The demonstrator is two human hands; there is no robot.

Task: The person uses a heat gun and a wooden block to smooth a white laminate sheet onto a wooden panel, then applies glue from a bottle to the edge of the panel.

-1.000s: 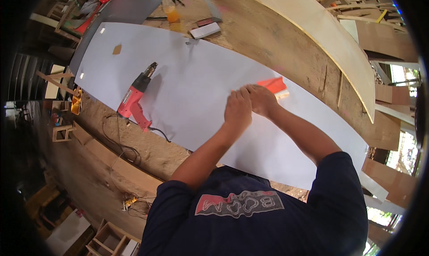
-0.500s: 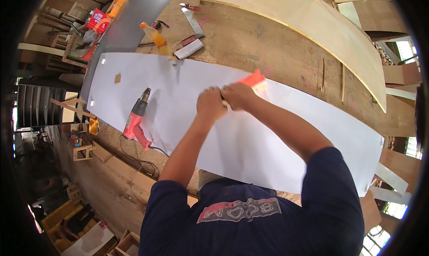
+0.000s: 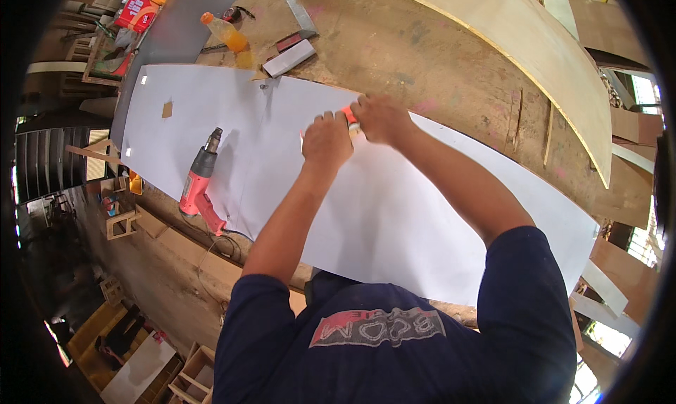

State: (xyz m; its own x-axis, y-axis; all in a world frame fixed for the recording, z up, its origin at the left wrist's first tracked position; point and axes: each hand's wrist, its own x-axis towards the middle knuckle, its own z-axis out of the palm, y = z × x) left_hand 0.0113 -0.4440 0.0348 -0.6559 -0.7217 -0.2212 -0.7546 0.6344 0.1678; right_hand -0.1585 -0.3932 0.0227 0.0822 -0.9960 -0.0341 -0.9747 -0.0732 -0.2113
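I watch the left hand (image 3: 328, 140) and right hand (image 3: 381, 119), fingers curled tight round the mostly hidden orange tool (image 3: 348, 115), near the sheet's (image 3: 415, 200) far edge; probably light, stiff, best gripped two-handed.

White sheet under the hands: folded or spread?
Spread: the white sheet lies laid out along the wooden work surface, with no fold visible.

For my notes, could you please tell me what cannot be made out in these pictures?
In the head view:
most of the red-orange item, covered by left hand and right hand;
far part of the pale board, cut off by the top edge;
clutter at far left, too dark.
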